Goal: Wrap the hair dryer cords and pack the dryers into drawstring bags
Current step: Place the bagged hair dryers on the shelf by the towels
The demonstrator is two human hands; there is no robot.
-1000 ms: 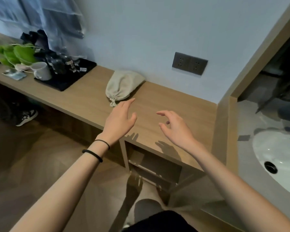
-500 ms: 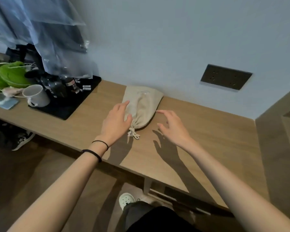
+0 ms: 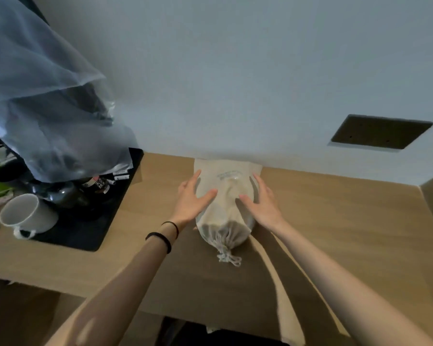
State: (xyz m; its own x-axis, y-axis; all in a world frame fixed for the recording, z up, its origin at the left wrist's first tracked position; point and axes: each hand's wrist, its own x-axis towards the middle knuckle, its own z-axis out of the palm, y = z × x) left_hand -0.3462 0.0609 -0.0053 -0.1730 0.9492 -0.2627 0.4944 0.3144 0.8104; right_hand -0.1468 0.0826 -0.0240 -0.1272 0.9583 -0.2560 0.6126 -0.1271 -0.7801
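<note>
A beige drawstring bag [image 3: 226, 216] lies on the wooden counter [image 3: 335, 221], full and bulging, its gathered neck and knotted cord pointing toward me. My left hand [image 3: 191, 198] rests on the bag's left side with fingers spread. On the bag's right side lies my right hand [image 3: 261, 201], also with fingers apart. Both palms touch the cloth without closing on it. Whatever is inside the bag is hidden; no hair dryer or cord shows.
A black tray [image 3: 95, 221] at the left holds a white mug [image 3: 25, 216] and dark bottles, under hanging clear plastic [image 3: 43, 101]. A dark wall socket plate [image 3: 380, 132] sits at the upper right. The wall runs just behind the bag.
I have come closer to the counter. Both hands moved forward from in front of the bag onto its two sides. The bag now lies lengthwise toward me.
</note>
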